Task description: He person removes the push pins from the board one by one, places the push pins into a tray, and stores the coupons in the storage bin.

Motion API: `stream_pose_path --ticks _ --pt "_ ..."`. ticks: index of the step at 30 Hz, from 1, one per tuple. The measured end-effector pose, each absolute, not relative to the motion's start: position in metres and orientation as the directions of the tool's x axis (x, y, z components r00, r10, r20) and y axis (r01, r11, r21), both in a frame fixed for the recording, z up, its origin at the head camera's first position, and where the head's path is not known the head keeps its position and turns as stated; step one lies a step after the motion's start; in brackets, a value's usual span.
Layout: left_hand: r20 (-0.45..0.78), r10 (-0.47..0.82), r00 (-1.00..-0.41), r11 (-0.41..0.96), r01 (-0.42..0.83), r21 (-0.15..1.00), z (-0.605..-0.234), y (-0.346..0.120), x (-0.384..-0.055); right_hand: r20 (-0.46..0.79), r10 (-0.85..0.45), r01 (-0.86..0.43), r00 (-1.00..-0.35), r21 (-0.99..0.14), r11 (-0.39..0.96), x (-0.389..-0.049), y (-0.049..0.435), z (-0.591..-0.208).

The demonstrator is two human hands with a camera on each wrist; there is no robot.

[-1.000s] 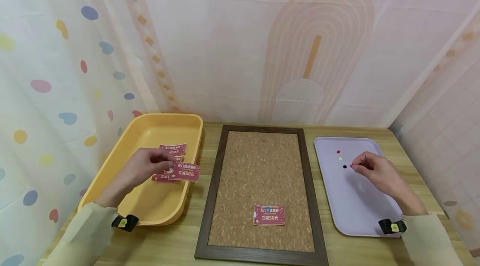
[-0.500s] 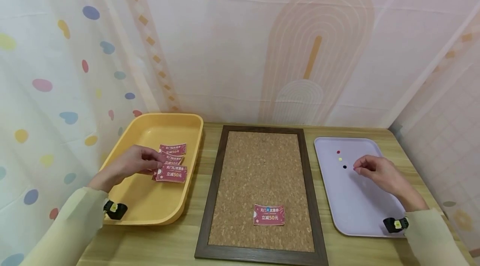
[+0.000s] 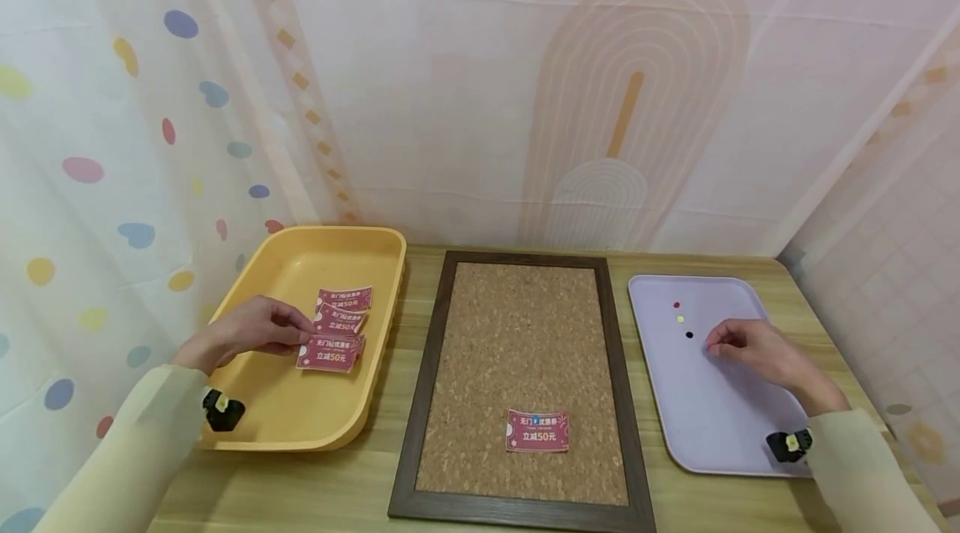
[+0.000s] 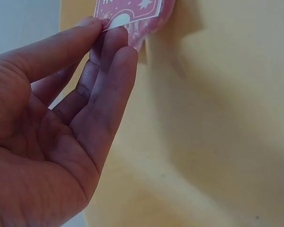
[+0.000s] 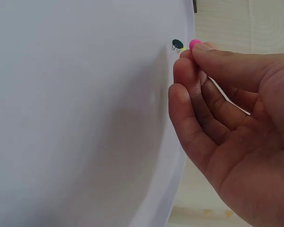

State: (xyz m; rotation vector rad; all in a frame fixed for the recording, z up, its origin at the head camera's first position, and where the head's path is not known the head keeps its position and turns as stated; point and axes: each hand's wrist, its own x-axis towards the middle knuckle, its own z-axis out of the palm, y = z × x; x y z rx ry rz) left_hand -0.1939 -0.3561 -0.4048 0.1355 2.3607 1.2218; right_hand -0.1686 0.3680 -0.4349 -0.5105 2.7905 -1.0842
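My left hand (image 3: 251, 334) pinches the left end of a pink paper coupon (image 3: 330, 354) between thumb and fingers, low inside the yellow tray (image 3: 300, 266). Behind it, two more coupons show, an upper one (image 3: 352, 296) and a middle one (image 3: 341, 320), overlapping. In the left wrist view, thumb and fingertips meet at the coupon's (image 4: 128, 12) edge. My right hand (image 3: 757, 351) is over the lilac tray (image 3: 750, 450), pinching a small pink thumbtack (image 5: 194, 44); only its round head shows. Close by lie a black thumbtack (image 3: 689, 334), a yellow one (image 3: 680, 319) and a red one (image 3: 677, 305).
Between the trays lies a cork board (image 3: 525, 333) with a dark wooden frame. One coupon (image 3: 538, 438) is on its lower right part, with a blue tack (image 3: 536, 419) near the top edge. A patterned curtain (image 3: 450, 99) hangs behind the wooden table (image 3: 300, 491).
My left hand has moved left, bringing its coupon from over the yellow tray's right rim back above the other coupons. My right hand has shifted slightly right, still pinching the pink thumbtack.
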Motion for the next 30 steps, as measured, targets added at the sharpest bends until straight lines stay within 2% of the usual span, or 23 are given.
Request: stream_pose_path --ticks 8,21,24,30 --pt "-0.393 0.283 -0.875 0.598 -0.160 0.786 -0.412 -0.360 -0.196 0.065 -0.365 -0.312 -0.929 -0.672 0.672 -0.170 0.372 -0.442" --pt "-0.426 0.254 -0.868 0.624 -0.190 0.758 -0.429 -0.370 -0.199 0.012 -0.357 -0.273 -0.934 -0.669 0.691 -0.175 0.373 -0.444" --pt "-0.407 0.244 -0.880 0.621 -0.180 0.763 -0.426 -0.371 -0.198 0.022 -0.369 -0.285 -0.929 -0.676 0.679 -0.175 0.374 -0.444" --pt "-0.294 0.179 -0.939 0.624 -0.122 0.772 -0.411 -0.369 -0.193 0.011 -0.345 -0.265 -0.939 -0.663 0.700 -0.172 0.373 -0.438"
